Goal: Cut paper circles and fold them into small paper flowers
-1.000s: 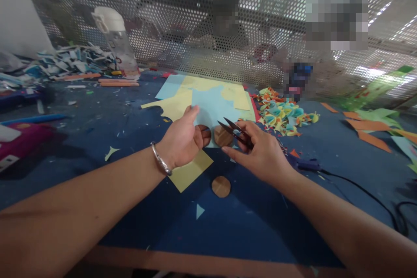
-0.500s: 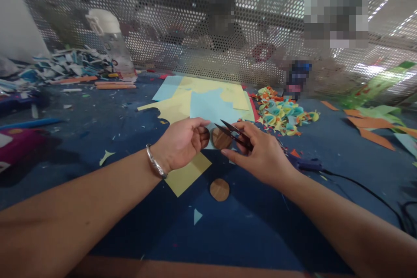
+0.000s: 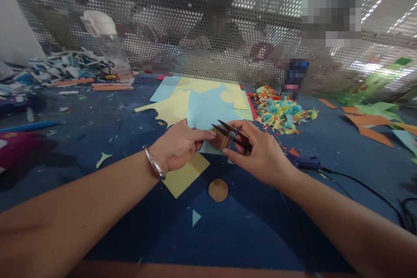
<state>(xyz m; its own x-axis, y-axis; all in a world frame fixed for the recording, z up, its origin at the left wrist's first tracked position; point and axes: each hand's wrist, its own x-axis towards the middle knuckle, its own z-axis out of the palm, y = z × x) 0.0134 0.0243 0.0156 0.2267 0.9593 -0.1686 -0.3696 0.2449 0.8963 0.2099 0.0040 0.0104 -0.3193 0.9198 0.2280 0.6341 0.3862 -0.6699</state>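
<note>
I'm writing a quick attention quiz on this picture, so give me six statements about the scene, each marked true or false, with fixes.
1. The right hand holds dark scissors. True.
2. A bracelet sits on the right wrist. False: the silver bracelet is on the left wrist.
3. A small light-blue triangle lies nearer the camera than the loose brown disc. True.
4. The bottle has a black lid. False: the lid of the bottle is white.
5. The curled paper bits beyond the right hand include orange, yellow and light blue. True.
6. The scissor blades are fully closed. False: a gap shows between their tips.
</note>
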